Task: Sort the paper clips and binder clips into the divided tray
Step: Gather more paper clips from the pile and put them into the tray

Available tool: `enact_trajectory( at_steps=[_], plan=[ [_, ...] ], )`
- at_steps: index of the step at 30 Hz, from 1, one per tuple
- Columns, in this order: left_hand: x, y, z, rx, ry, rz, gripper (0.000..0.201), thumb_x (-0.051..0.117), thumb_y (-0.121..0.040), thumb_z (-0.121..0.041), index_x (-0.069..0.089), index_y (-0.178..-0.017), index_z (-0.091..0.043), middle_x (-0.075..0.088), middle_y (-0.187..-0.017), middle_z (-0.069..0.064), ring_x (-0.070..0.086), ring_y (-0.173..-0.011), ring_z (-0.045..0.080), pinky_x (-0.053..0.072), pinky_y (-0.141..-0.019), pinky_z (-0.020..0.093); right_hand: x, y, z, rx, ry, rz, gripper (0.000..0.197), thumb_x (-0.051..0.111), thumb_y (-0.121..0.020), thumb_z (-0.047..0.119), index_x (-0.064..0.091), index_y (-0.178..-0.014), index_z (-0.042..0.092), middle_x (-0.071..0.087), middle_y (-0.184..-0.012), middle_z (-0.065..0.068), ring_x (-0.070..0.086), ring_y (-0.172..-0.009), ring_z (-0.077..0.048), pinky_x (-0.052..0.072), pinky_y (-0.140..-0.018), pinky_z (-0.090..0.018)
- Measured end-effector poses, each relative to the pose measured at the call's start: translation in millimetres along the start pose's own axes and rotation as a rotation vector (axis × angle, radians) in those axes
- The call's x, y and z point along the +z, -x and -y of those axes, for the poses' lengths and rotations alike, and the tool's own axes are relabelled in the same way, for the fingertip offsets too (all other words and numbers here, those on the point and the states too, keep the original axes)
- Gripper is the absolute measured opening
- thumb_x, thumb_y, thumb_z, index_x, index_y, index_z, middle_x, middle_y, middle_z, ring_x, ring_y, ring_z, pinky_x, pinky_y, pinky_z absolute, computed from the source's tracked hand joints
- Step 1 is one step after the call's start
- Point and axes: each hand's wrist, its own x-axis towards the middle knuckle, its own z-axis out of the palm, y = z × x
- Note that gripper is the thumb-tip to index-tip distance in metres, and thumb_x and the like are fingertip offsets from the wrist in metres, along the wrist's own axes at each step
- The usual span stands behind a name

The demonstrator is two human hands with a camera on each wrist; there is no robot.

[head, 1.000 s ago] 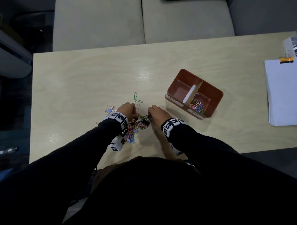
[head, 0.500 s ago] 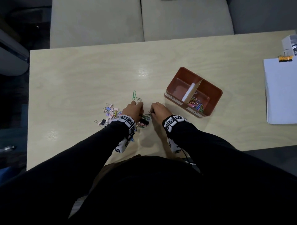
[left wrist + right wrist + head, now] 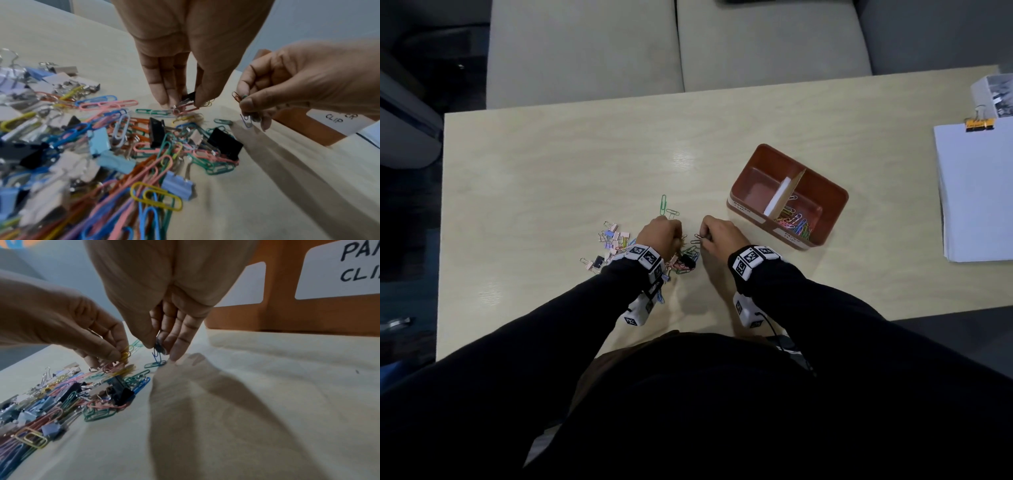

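Note:
A heap of coloured paper clips and binder clips (image 3: 685,258) (image 3: 127,146) (image 3: 86,399) lies on the table in front of me. My left hand (image 3: 662,233) (image 3: 183,102) pinches several paper clips at the heap's far edge, pink and yellow ones among them. My right hand (image 3: 710,236) (image 3: 158,348) pinches a few paper clips, a blue one hanging from its fingertips above a teal clip (image 3: 155,364). The brown divided tray (image 3: 822,192) stands to the right; coloured paper clips (image 3: 796,224) lie in its near compartment, and the far compartment looks empty.
A cluster of pastel binder clips (image 3: 613,240) lies left of my left hand. Two loose clips (image 3: 667,209) lie beyond it. A white paper stack (image 3: 979,192) with an orange binder clip (image 3: 977,124) sits at the right edge. A sofa stands behind the table.
Both hands have shifted slightly away from me to the heap's far edge and spread a little apart, each now holding clips.

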Motion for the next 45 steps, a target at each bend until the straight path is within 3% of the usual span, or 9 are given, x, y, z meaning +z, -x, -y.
enact_trajectory(
  at_steps=[6,10,14,18,22,26,31,34,45],
  plan=[
    [-16.3,4.0,5.8,-0.016,-0.125,-0.093,0.014,0.052,-0.088,-0.022,0.064,-0.089,-0.017,0.064,-0.095,0.007,0.058,-0.093,0.031,0.049,-0.081,0.038,-10.9,1.2,-0.8,-0.020,-0.066,-0.079,0.008,0.059,-0.084,0.009,0.054,-0.084,0.015,0.063,-0.080,0.000,0.060,-0.076,-0.021,0.053,-0.071,-0.039],
    [-27.9,8.0,0.2,0.032,0.045,-0.095,0.012,0.046,-0.091,-0.020,0.056,-0.088,-0.015,0.068,-0.080,0.007,0.063,-0.075,0.031,0.053,-0.070,0.040,-24.6,4.4,-2.0,-0.021,-0.119,-0.138,0.007,0.061,-0.085,0.010,0.056,-0.085,0.016,0.062,-0.081,0.000,0.060,-0.076,-0.019,0.054,-0.071,-0.038],
    [-40.7,10.0,-16.2,0.090,0.253,-0.093,0.008,0.048,-0.092,-0.018,0.053,-0.087,-0.019,0.071,-0.078,-0.004,0.065,-0.068,0.012,0.057,-0.070,0.037,-46.1,13.4,-3.6,-0.010,-0.194,-0.223,0.006,0.063,-0.087,0.010,0.058,-0.090,0.012,0.062,-0.084,-0.001,0.058,-0.075,-0.014,0.048,-0.066,-0.026],
    [-52.6,8.9,-52.0,0.153,0.342,-0.094,0.006,0.051,-0.091,-0.013,0.056,-0.090,-0.015,0.073,-0.077,-0.002,0.068,-0.069,0.017,0.057,-0.071,0.031,-72.5,26.5,-9.6,-0.005,-0.270,-0.351,0.010,0.065,-0.088,0.009,0.056,-0.088,0.015,0.060,-0.083,0.001,0.055,-0.073,-0.011,0.047,-0.070,-0.020],
    [-58.1,5.3,-98.1,0.222,0.368,-0.096,0.006,0.057,-0.090,-0.012,0.063,-0.091,-0.012,0.071,-0.076,0.004,0.069,-0.070,0.022,0.056,-0.068,0.028,-96.4,40.6,-25.4,0.053,-0.319,-0.515,0.009,0.067,-0.086,0.008,0.060,-0.087,0.013,0.058,-0.078,0.006,0.049,-0.065,0.000,0.040,-0.062,-0.007],
    [-52.5,-4.3,-141.6,0.281,0.315,-0.090,0.010,0.060,-0.088,-0.011,0.067,-0.094,-0.007,0.071,-0.082,0.006,0.068,-0.080,0.025,0.055,-0.074,0.032,-109.6,51.7,-52.3,0.174,-0.322,-0.675,0.007,0.067,-0.083,0.010,0.062,-0.084,0.015,0.059,-0.072,0.007,0.053,-0.061,-0.006,0.049,-0.065,-0.020],
    [-35.2,-17.6,-186.3,0.273,0.204,-0.071,0.016,0.056,-0.086,-0.008,0.070,-0.088,-0.015,0.073,-0.093,0.008,0.067,-0.088,0.027,0.049,-0.075,0.027,-111.8,60.5,-74.0,0.381,-0.195,-0.632,0.009,0.062,-0.084,0.008,0.060,-0.082,0.017,0.065,-0.078,-0.001,0.059,-0.069,-0.018,0.049,-0.063,-0.028],
    [-22.9,-21.6,-203.5,0.277,0.159,-0.088,0.019,0.053,-0.088,-0.008,0.068,-0.099,-0.012,0.072,-0.093,0.012,0.066,-0.088,0.031,0.055,-0.081,0.037,-109.7,61.8,-79.7,0.442,-0.131,-0.597,0.014,0.056,-0.083,0.005,0.058,-0.077,0.017,0.066,-0.078,-0.006,0.062,-0.071,-0.028,0.055,-0.064,-0.037],
    [-15.3,-21.2,-211.7,0.248,0.219,-0.028,0.027,0.050,-0.089,-0.001,0.069,-0.107,-0.008,0.067,-0.100,0.018,0.065,-0.086,0.032,0.055,-0.081,0.035,-107.4,63.1,-79.7,0.474,-0.051,-0.494,0.014,0.062,-0.084,0.007,0.059,-0.076,0.018,0.069,-0.089,-0.011,0.065,-0.084,-0.030,0.055,-0.075,-0.037]
  ],
)
